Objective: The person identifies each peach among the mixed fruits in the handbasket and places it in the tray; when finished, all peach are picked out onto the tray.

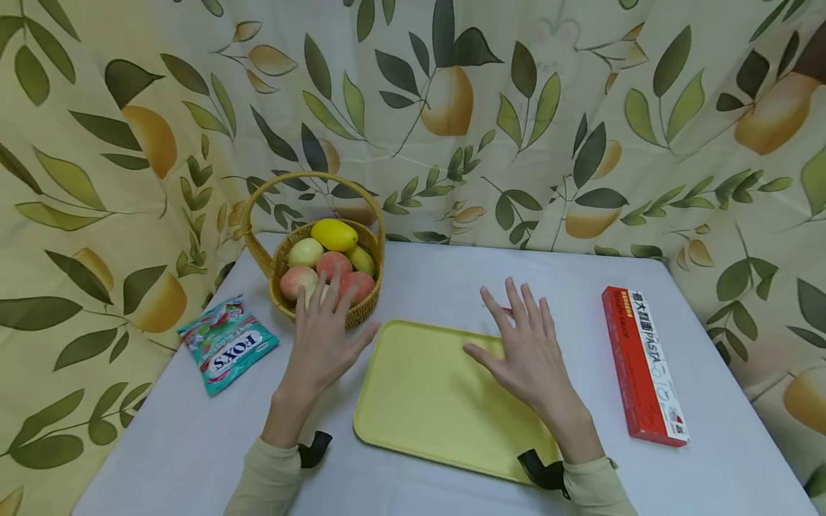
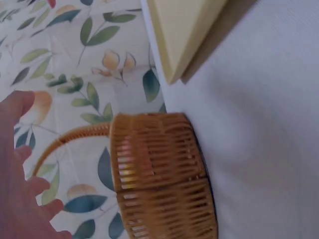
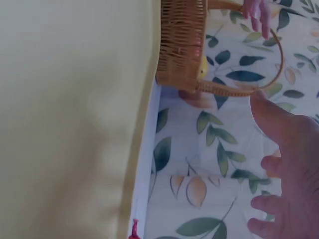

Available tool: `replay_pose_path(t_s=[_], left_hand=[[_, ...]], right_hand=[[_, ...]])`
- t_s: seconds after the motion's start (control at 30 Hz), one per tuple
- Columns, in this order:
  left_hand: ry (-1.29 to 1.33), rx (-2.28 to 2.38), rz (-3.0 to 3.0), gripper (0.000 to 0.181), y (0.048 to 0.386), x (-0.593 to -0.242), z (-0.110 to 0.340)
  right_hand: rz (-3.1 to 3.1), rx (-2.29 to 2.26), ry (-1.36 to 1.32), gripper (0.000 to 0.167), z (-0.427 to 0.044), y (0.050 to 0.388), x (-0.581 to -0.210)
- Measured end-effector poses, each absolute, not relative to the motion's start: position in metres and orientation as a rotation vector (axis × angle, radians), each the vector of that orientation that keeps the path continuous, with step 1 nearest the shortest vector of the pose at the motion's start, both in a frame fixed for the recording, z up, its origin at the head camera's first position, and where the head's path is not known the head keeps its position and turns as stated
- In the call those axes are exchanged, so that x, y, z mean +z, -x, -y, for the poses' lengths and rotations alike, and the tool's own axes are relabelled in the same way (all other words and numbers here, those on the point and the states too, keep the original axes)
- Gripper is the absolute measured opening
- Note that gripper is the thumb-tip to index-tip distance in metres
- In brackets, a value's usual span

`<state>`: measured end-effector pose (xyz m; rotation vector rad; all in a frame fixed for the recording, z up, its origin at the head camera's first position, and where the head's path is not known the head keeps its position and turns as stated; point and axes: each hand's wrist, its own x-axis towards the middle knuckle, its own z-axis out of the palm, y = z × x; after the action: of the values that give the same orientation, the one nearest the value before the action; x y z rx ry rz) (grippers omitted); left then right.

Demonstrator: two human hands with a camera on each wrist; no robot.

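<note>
My left hand [image 1: 323,340] hovers with spread fingers in front of a wicker basket [image 1: 279,287], holding nothing. The basket has a tall loop handle and carries peaches [image 1: 358,287], a yellow mango-like fruit [image 1: 334,234] and a pale green round fruit [image 1: 306,252]; my fingertips cover part of the front fruit. Over the right part of a yellow tray [image 1: 426,401] my right hand [image 1: 525,351] is held with straight, spread fingers, also bare of any object. The left wrist view shows the basket [image 2: 154,164] beyond the left hand [image 2: 25,189], with a gap between them.
A teal FOX'S candy bag [image 1: 229,344] lies on the left of the white-covered table [image 1: 335,494]. On the right is a red-and-white pasta box [image 1: 645,365]. A small red item [image 3: 134,230], mostly hidden in the head view, lies past the tray. Leaf-patterned cloth [image 1: 400,165] hangs behind.
</note>
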<state>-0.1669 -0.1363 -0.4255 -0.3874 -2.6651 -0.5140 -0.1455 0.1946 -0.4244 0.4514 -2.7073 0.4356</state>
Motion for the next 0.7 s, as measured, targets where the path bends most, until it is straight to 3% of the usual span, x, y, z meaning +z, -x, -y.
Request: replay_pose_path(t_s=[0.4, 0.7], left_hand=[[0.097, -0.840, 2.612, 0.088, 0.182, -0.416, 0.216], [0.021, -1.373, 2.474, 0.089, 0.202, -0.411, 0.268]], right_hand=[[2.717, 0.529, -0.658, 0.082, -0.153, 0.156, -0.414], [2.792, 0.515, -0.904, 0.078, -0.098, 0.179, -0.402]])
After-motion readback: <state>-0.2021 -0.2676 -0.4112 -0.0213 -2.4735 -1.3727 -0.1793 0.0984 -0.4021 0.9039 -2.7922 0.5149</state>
